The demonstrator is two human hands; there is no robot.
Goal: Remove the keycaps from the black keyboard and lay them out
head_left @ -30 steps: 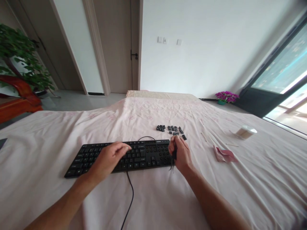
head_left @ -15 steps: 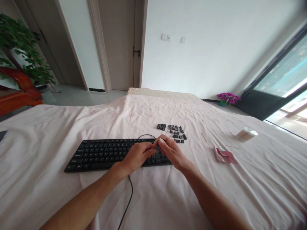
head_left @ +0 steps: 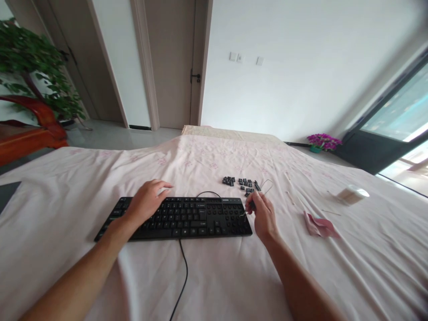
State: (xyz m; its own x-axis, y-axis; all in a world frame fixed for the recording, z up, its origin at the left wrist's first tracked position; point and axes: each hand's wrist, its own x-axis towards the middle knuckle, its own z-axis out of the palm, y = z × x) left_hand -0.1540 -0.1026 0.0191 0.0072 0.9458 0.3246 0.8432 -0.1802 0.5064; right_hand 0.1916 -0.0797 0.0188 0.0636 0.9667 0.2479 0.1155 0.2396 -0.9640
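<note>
A black keyboard point(head_left: 187, 218) lies on the pink cloth, its right-hand sections bare of keycaps. My left hand point(head_left: 147, 199) is over the left part of the keyboard, fingers apart with nothing in them. At the keyboard's right end, my right hand point(head_left: 263, 211) is closed around a wire keycap puller point(head_left: 267, 183). One thin wire loop sticks out beyond the fingers, and bent wire ends point down at the keyboard. A small dark piece also shows between the fingers; I cannot tell whether it is a keycap. Behind the keyboard lie several loose black keycaps point(head_left: 229, 180).
To the right are a folded pink cloth point(head_left: 321, 225), a clear tub of cotton swabs point(head_left: 353, 195) on its side and several loose swabs point(head_left: 290, 197). A black cable point(head_left: 185, 267) runs toward me from the keyboard. Wrinkled bedding point(head_left: 214, 276) lies underneath.
My hands have come apart. The left one moved left across the keyboard and opened; the right one moved right with the keycap puller. The whole view has shifted slightly.
</note>
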